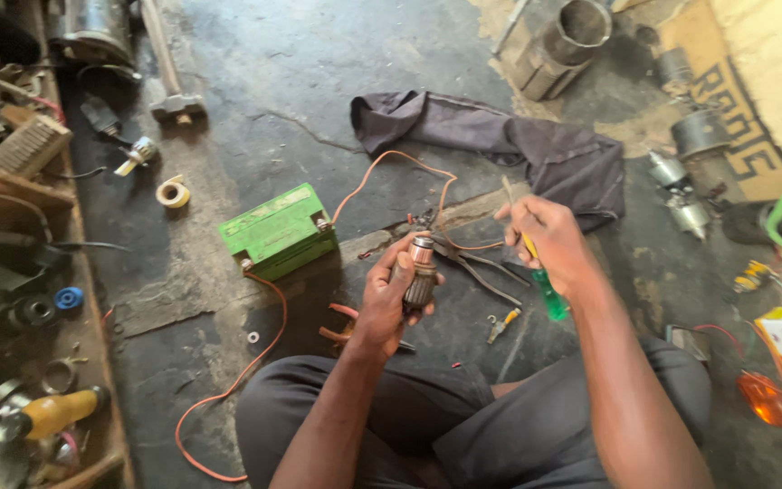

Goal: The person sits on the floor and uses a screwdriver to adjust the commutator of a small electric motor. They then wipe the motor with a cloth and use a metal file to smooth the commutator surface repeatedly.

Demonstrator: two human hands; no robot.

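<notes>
- A small motor armature [421, 272] is being clenched upright in the left hand [389, 299], centre of the frame.
- A green-handled screwdriver [536, 267] is being gripped by the right hand [549, 244], its shaft pointing toward the upper left.
- The armature is being judged heavy, rigid and greasy; it is best held around its core.
- A green battery [278, 231] and orange wire [391, 163] are lying left of centre.

The person's left hand [389, 294] is raised in front of the dark-trousered knees, fingers curled tight around a small cylindrical copper-and-steel motor armature [421, 272] held upright. The right hand [549, 243] sits just to the right of that armature and slightly higher, fist closed on a green-and-yellow-handled screwdriver [540, 272]. Both bare forearms stretch forward from the lap, elbows bent.
</notes>
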